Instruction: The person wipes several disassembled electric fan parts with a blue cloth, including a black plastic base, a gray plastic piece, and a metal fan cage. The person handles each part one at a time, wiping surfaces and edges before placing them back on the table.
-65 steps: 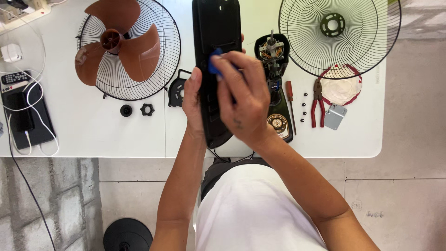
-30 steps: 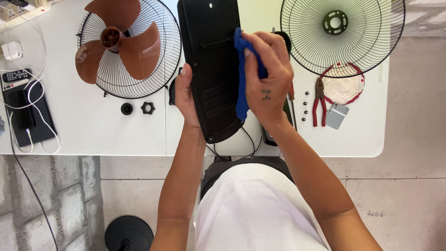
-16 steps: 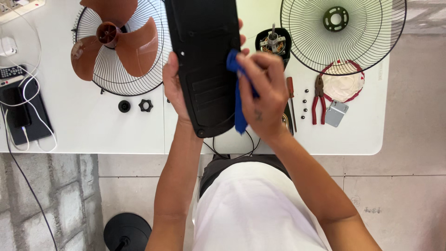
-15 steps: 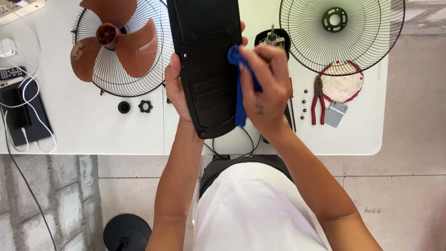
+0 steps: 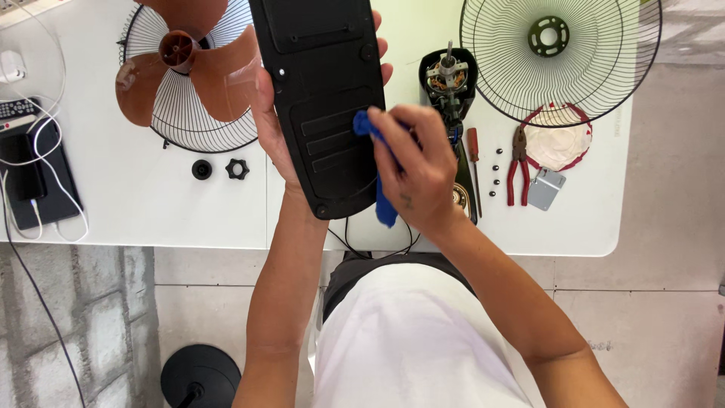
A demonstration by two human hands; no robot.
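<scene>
Black plastic fan panel (image 5: 321, 98) is held up over the middle of the white table (image 5: 136, 196), left hand (image 5: 273, 128) clamped on its left edge with fingertips curling round the far right side, and the right hand (image 5: 415, 170) pinching a blue cloth (image 5: 377, 170) against its ribbed lower part. Looks stiff and pretty light to me, smooth so maybe a bit slippery, so I'd grab it by the long edges. Brown fan blade (image 5: 181, 60) on its wire guard sits left, motor (image 5: 449, 83), red pliers (image 5: 518, 162) and another guard (image 5: 563, 53) right.
</scene>
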